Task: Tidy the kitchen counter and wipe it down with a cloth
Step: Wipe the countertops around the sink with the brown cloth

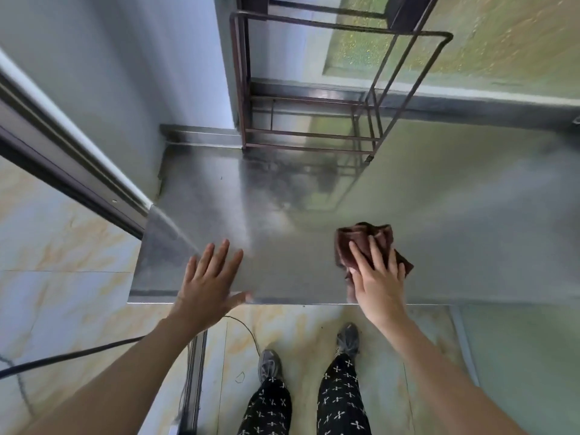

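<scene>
A stainless steel counter (298,189) fills the middle of the head view, its front edge running just past my wrists. A crumpled brown cloth (361,237) lies on the counter near the front edge, right of centre. My right hand (378,274) presses flat on the cloth with straight fingers, covering its near part. My left hand (208,277) rests flat with spread fingers on the bare steel at the front left corner, holding nothing.
A rusty brown wire rack (314,98) stands at the back of the counter against the wall and window. A door frame (62,152) runs along the left. Below are the tiled floor, a black cable (62,356) and my feet.
</scene>
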